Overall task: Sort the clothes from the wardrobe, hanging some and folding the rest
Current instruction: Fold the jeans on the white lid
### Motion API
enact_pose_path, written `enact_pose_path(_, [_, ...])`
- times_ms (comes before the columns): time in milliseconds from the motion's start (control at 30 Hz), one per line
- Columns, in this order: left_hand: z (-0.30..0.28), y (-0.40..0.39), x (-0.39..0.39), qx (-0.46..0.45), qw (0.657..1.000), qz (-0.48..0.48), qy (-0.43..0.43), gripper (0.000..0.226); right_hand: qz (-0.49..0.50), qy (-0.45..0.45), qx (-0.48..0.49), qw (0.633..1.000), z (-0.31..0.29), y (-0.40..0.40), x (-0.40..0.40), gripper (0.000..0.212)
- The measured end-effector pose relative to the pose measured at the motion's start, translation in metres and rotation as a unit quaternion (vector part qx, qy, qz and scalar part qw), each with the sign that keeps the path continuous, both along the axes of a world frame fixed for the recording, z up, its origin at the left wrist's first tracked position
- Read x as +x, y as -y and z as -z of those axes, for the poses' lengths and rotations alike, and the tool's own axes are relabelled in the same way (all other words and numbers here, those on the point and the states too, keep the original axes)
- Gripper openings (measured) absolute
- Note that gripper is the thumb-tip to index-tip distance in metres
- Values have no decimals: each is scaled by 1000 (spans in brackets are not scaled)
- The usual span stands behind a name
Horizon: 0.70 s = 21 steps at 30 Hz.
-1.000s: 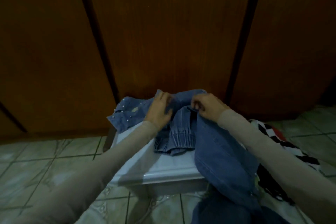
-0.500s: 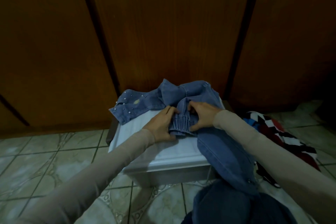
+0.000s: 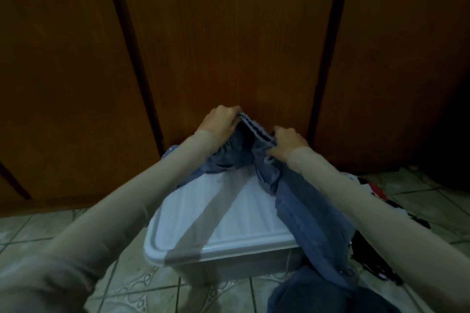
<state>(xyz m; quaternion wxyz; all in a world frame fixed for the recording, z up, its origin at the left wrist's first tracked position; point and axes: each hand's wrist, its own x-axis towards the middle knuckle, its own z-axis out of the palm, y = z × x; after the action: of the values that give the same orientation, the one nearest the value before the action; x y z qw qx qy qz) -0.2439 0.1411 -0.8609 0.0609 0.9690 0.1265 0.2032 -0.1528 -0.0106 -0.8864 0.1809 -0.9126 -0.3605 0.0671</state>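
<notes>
A blue denim garment [image 3: 302,201] with an elastic ribbed cuff lies across a white plastic box lid [image 3: 223,223] and trails down to the floor at the lower right. My left hand [image 3: 220,123] grips one end of the ribbed cuff, lifted above the far end of the box. My right hand [image 3: 286,145] grips the other end, a little lower and to the right. The cuff is stretched between the two hands. Part of the garment is hidden under my left forearm.
Closed brown wooden wardrobe doors [image 3: 229,46] stand right behind the box. A heap of black, white and red patterned clothes [image 3: 376,193] lies on the tiled floor [image 3: 50,226] at the right. Dark blue fabric [image 3: 318,295] sits at the bottom edge.
Both hands have risen from the box lid and moved toward the wardrobe, lifting the cuff end of the denim garment and pulling it apart between them.
</notes>
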Motion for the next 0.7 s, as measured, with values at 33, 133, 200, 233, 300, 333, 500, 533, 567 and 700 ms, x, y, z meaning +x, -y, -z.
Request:
enact_pose_path(33, [-12, -3, 3, 33, 999, -10, -7, 21, 20, 9, 16, 1000, -13, 4, 5, 44])
enact_pose_path(133, [-47, -4, 14, 148, 988, -40, -23, 22, 81, 48, 60, 994, -50, 14, 21, 35])
enact_pose_path(200, [-68, 1, 23, 223, 973, -51, -22, 23, 108, 103, 62, 987, -70, 19, 30, 33])
enact_pose_path(233, [-77, 4, 28, 252, 966, -54, -15, 23, 122, 141, 62, 981, -80, 22, 33, 32])
enact_pose_path(300, [-95, 11, 37, 271, 961, -56, 10, 23, 155, 212, 93, 960, -100, 28, 40, 29])
enact_pose_path(333, [-105, 13, 41, 260, 964, -49, 18, 24, 171, 241, 117, 948, -110, 31, 44, 28])
enact_pose_path(500, [-139, 22, 60, 132, 990, 25, -49, 30, 227, 372, 141, 889, -155, 54, 70, 30])
enact_pose_path(533, [-143, 23, 63, 114, 991, 29, -62, 31, 233, 362, 149, 890, -159, 59, 76, 30])
enact_pose_path(567, [-147, 23, 67, 112, 991, 24, -71, 32, 237, 337, 168, 896, -161, 63, 82, 29])
enact_pose_path(700, [-164, 23, 73, 225, 970, -82, -26, 35, 220, 183, 331, 899, -162, 62, 97, 25])
